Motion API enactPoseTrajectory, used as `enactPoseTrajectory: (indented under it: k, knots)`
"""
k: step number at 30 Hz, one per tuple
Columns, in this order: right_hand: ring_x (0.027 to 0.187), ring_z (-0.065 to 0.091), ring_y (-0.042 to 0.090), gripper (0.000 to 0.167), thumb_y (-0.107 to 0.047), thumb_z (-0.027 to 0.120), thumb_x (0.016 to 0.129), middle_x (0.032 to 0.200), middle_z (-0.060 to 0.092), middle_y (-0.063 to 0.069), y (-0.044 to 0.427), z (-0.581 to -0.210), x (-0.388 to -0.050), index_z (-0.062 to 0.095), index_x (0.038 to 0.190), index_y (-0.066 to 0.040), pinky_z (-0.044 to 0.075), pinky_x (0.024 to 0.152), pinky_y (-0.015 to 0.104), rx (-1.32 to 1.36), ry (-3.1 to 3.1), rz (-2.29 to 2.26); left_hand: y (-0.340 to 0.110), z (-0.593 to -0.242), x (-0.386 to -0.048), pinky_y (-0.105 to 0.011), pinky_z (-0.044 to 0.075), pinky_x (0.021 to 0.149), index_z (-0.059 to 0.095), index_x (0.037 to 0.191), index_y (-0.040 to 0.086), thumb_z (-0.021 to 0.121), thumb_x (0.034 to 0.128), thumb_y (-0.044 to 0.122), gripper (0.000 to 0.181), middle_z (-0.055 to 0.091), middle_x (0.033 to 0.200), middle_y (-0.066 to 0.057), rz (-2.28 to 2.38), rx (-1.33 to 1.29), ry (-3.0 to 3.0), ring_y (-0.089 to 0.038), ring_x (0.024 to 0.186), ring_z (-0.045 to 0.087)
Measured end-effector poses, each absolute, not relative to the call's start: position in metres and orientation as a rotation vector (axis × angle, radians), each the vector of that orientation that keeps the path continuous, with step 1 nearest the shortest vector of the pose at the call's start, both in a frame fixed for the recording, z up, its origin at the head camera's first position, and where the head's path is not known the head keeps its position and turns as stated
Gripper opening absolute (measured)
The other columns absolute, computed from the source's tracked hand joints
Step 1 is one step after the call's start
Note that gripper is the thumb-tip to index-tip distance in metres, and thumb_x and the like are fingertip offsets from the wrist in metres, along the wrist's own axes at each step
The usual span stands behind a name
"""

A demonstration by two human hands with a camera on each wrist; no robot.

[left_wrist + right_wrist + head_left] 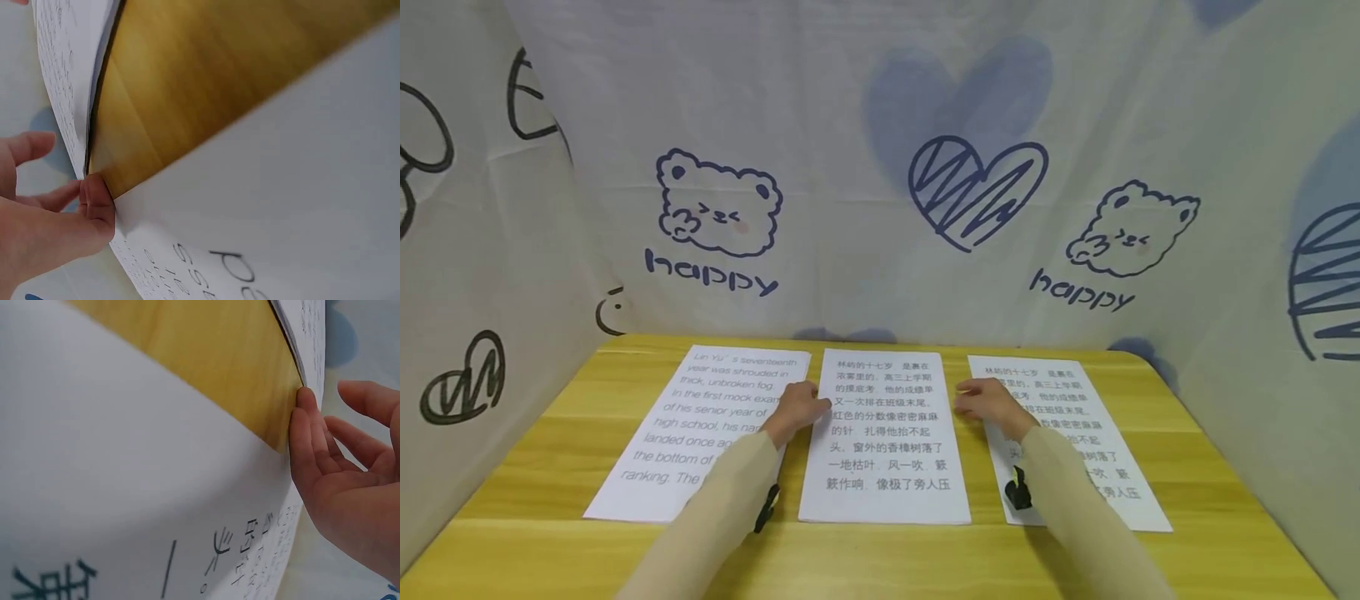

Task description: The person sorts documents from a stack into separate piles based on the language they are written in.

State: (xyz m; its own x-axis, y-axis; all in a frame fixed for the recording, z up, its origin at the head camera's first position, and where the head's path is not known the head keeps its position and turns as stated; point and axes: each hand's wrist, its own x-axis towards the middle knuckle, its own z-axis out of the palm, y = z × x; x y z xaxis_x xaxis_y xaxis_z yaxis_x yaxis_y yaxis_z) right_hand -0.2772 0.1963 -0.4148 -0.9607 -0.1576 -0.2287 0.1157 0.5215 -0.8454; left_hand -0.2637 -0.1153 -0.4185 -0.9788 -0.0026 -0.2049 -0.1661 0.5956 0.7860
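Observation:
On the table lie three sets of printed sheets: a left stack (647, 487) with English text, a middle stack (883, 502) with Chinese text, and right-hand sheets (1138, 510) also in Chinese. My left hand (795, 411) is between the left and middle stacks, its bent fingertips (97, 197) at the middle stack's left edge. On the other side, my right hand (992, 404) has loosely extended fingers (303, 434) touching or very near the middle stack's right edge. Both hands are beside the upper half of that stack. Neither pinches a sheet. My forearms partly cover the outer sheets.
The yellow wood-grain table (1217, 521) ends at a white cloth (850, 275) with blue hearts and bear drawings, which hangs behind and at both sides. Small black devices (766, 510) are worn at both wrists. Strips of tabletop separate the stacks.

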Motion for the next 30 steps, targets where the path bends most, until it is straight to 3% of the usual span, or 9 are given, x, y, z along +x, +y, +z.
enactPoseTrajectory:
  k: [4, 8, 14, 16, 18, 19, 21, 23, 30]
  knots:
    - [0.106, 0.061, 0.032, 0.047, -0.006, 0.060, 0.093, 0.129, 0.053, 0.029, 0.197, -0.416, -0.279, 0.047, 0.133, 0.014, 0.049, 0.092, 0.039, -0.034, 2.489, -1.367, -0.117, -0.417, -0.266, -0.035, 0.045, 0.079, 0.058, 0.110, -0.009, 0.056, 0.0883, 0.010, 0.029, 0.054, 0.108, -0.022, 1.282, -0.141, 2.605, -0.028, 0.092, 0.051]
    - [0.100, 0.057, 0.026, 0.051, -0.010, 0.065, 0.090, 0.129, 0.054, 0.025, 0.193, -0.417, -0.281, 0.050, 0.134, 0.010, 0.047, 0.089, 0.037, -0.043, 2.551, -1.236, -0.119, -0.418, -0.267, -0.044, 0.040, 0.100, 0.044, 0.134, -0.014, 0.055, 0.0898, 0.011, 0.052, 0.041, 0.137, -0.032, 1.281, -0.130, 2.582, -0.038, 0.119, 0.046]
    - [0.102, 0.047, 0.026, 0.055, -0.015, 0.069, 0.087, 0.132, 0.052, 0.021, 0.188, -0.419, -0.284, 0.052, 0.135, 0.006, 0.040, 0.092, 0.039, -0.036, 2.610, -1.098, -0.121, -0.421, -0.265, -0.046, 0.035, 0.106, 0.041, 0.137, -0.014, 0.055, 0.0906, 0.010, 0.054, 0.037, 0.142, -0.032, 1.328, -0.125, 2.547, -0.041, 0.128, 0.040]
    - [0.105, 0.047, 0.028, 0.055, -0.015, 0.068, 0.087, 0.135, 0.050, 0.022, 0.189, -0.419, -0.283, 0.051, 0.135, 0.006, 0.039, 0.095, 0.041, -0.030, 2.602, -1.098, -0.120, -0.421, -0.265, -0.042, 0.040, 0.101, 0.050, 0.131, -0.012, 0.056, 0.0899, 0.009, 0.047, 0.045, 0.134, -0.031, 1.345, -0.122, 2.550, -0.037, 0.120, 0.046]
    - [0.107, 0.047, 0.028, 0.054, -0.014, 0.068, 0.088, 0.138, 0.048, 0.023, 0.190, -0.419, -0.283, 0.051, 0.135, 0.005, 0.038, 0.097, 0.042, -0.023, 2.591, -1.108, -0.119, -0.421, -0.265, -0.035, 0.044, 0.085, 0.059, 0.106, -0.011, 0.058, 0.0885, 0.007, 0.025, 0.054, 0.108, -0.025, 1.362, -0.116, 2.552, -0.030, 0.096, 0.053]
    - [0.108, 0.047, 0.027, 0.054, -0.014, 0.068, 0.088, 0.139, 0.047, 0.023, 0.190, -0.418, -0.283, 0.051, 0.135, 0.005, 0.038, 0.098, 0.043, -0.024, 2.588, -1.109, -0.119, -0.421, -0.265, -0.033, 0.043, 0.077, 0.057, 0.091, -0.008, 0.058, 0.0874, 0.006, 0.015, 0.053, 0.094, -0.020, 1.364, -0.114, 2.557, -0.026, 0.084, 0.050]
    - [0.108, 0.047, 0.028, 0.054, -0.014, 0.068, 0.088, 0.139, 0.047, 0.024, 0.190, -0.418, -0.284, 0.051, 0.135, 0.005, 0.039, 0.097, 0.043, -0.028, 2.580, -1.112, -0.118, -0.420, -0.266, -0.029, 0.035, 0.064, 0.043, 0.071, 0.001, 0.060, 0.0853, 0.005, 0.023, 0.040, 0.078, -0.010, 1.347, -0.110, 2.575, -0.020, 0.068, 0.039]
    - [0.107, 0.047, 0.028, 0.053, -0.015, 0.068, 0.089, 0.138, 0.048, 0.023, 0.190, -0.417, -0.283, 0.052, 0.135, 0.005, 0.039, 0.096, 0.043, -0.031, 2.573, -1.115, -0.117, -0.420, -0.267, -0.028, 0.030, 0.059, 0.034, 0.065, 0.007, 0.061, 0.0836, 0.005, 0.034, 0.034, 0.075, -0.008, 1.318, -0.105, 2.598, -0.018, 0.063, 0.033]
    - [0.090, 0.047, 0.024, 0.048, -0.012, 0.068, 0.087, 0.123, 0.055, 0.024, 0.185, -0.414, -0.282, 0.056, 0.129, 0.007, 0.041, 0.080, 0.034, -0.069, 2.581, -1.141, -0.115, -0.420, -0.269, -0.027, 0.030, 0.057, 0.036, 0.063, 0.009, 0.065, 0.0821, 0.006, 0.034, 0.038, 0.077, -0.010, 1.274, -0.116, 2.637, -0.018, 0.063, 0.036]
